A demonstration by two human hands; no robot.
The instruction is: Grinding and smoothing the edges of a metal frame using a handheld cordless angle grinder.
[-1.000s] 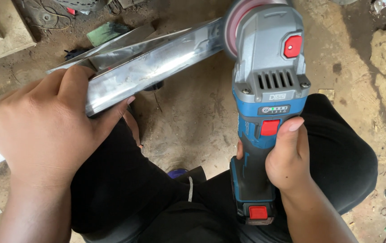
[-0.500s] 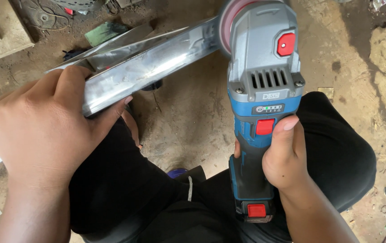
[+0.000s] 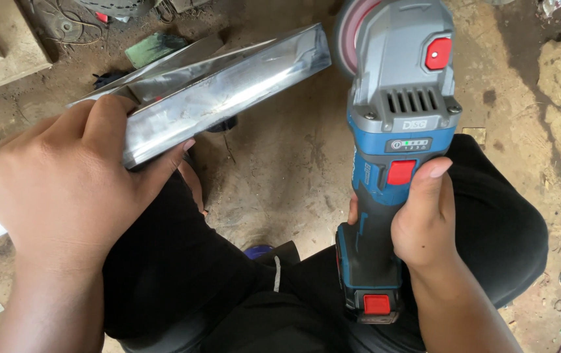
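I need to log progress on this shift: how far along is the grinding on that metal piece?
Done: the metal bar already looks shiny along its visible face. In hand: the left hand grips the bar, the right hand holds the blue-grey angle grinder, its disc beside the bar's end. Left: whether that end is finished cannot be told.

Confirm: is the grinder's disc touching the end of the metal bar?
No: a strip of dirt floor shows between the disc and the bar.
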